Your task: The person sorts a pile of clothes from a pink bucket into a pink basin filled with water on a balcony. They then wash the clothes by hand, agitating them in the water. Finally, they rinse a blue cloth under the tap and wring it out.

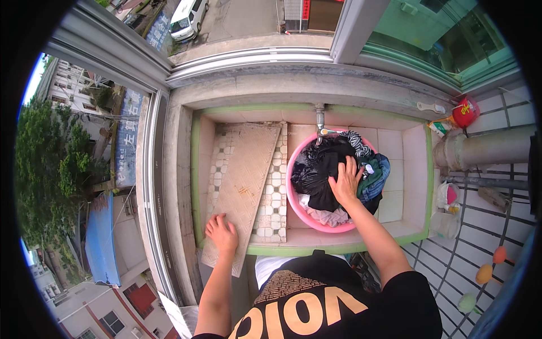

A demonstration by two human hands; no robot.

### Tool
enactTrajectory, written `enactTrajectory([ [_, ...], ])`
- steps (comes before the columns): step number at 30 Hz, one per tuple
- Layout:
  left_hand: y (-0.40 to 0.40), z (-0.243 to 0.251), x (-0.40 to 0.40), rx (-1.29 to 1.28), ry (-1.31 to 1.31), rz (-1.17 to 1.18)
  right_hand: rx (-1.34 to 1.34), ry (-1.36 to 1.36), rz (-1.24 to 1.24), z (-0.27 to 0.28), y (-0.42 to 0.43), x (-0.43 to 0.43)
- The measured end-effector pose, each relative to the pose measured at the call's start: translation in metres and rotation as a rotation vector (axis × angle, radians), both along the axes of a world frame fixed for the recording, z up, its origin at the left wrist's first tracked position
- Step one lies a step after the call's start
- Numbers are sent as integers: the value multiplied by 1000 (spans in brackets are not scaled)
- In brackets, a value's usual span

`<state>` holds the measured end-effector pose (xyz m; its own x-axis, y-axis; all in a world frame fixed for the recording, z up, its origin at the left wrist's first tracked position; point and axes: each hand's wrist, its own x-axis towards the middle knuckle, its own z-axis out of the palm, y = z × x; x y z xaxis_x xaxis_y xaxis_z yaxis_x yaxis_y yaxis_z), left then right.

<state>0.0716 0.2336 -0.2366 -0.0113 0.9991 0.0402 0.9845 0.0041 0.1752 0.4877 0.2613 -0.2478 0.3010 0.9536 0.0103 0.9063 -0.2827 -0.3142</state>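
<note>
A pink plastic basin [295,205] full of clothes stands in a tiled sink [389,148] under a metal tap [320,118]. Water seems to splash on black clothing [317,169] at the basin's left. My right hand [347,182] lies on the black cloth with its fingers spread; whether it grips any cloth is unclear. Denim [379,180], green cloth and a striped piece [358,143] are at the right side, pale pink cloth [328,217] at the near side. My left hand [222,235] rests on the lower end of a long beige patterned board [243,182], fingers slightly curled.
The board lies slantwise over a tiled slab [277,207] in the sink's left part. On the right ledge are a brush [431,107], a red container [465,112] and a clear plastic tub [446,225]. A thick pipe [487,148] runs at the right. Open window frames border the sink.
</note>
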Motion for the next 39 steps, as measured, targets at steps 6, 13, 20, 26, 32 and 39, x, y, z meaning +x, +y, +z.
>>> enactTrajectory([
  [6, 3, -4, 3, -64, 20, 22, -188, -22, 82, -26, 34, -49],
  [13, 7, -5, 1, -87, -3, 36, -381, -314, 345, -39, 61, -58],
  [20, 8, -7, -2, -133, -8, 48, -543, -248, 495, -82, 70, -71],
  [26, 7, -5, 2, -147, -8, 42, -440, -31, 471, -116, 55, -62],
  [32, 10, -1, 3, -104, -12, 25, -316, -48, 446, -112, 53, -60],
  [39, 6, -3, 1, -50, -11, 26, -311, -84, 395, -56, 59, -67],
])
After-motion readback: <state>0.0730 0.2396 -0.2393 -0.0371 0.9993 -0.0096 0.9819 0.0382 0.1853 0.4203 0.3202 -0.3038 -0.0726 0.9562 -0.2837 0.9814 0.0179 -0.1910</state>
